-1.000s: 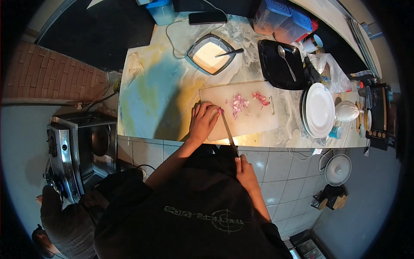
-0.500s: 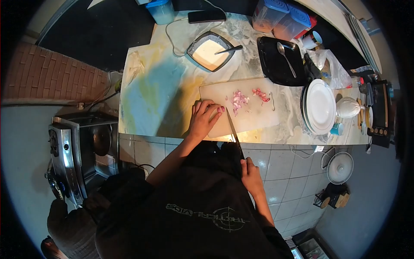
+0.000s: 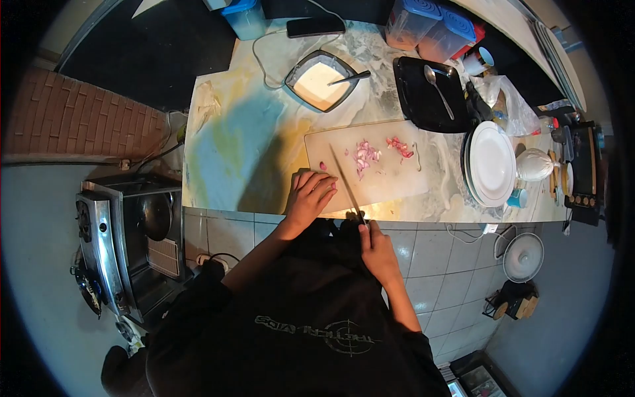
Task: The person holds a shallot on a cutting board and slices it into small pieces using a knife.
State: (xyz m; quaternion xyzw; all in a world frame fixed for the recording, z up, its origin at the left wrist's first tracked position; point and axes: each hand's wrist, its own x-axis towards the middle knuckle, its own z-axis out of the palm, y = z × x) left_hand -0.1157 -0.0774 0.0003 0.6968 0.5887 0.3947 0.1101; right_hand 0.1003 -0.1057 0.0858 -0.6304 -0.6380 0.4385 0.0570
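A white cutting board (image 3: 393, 188) lies at the counter's front edge. My left hand (image 3: 309, 198) rests on its left side, fingers bent together around a small pink shallot piece (image 3: 333, 186), mostly hidden by the fingertips. In my right hand (image 3: 379, 250) is the handle of a knife (image 3: 346, 178); its blade slants across the board just right of my left fingertips. A separate shallot piece (image 3: 322, 165) sits beyond my left hand. Chopped shallot (image 3: 365, 156) lies in the middle, and red chopped pieces (image 3: 399, 147) are to its right.
Behind the board stands a dark bowl (image 3: 291, 81) of pale batter with a utensil. A black tray (image 3: 413, 99) holds spoons. Stacked plates (image 3: 493, 165) are at the right. A phone (image 3: 316, 26) lies at the back. A stove (image 3: 106, 245) and part of another person (image 3: 122, 370) are at left.
My left hand has moved slightly down and toward me. The knife and right hand have shifted up and left. A shallot piece now lies loose beyond my left hand. The other person has moved lower.
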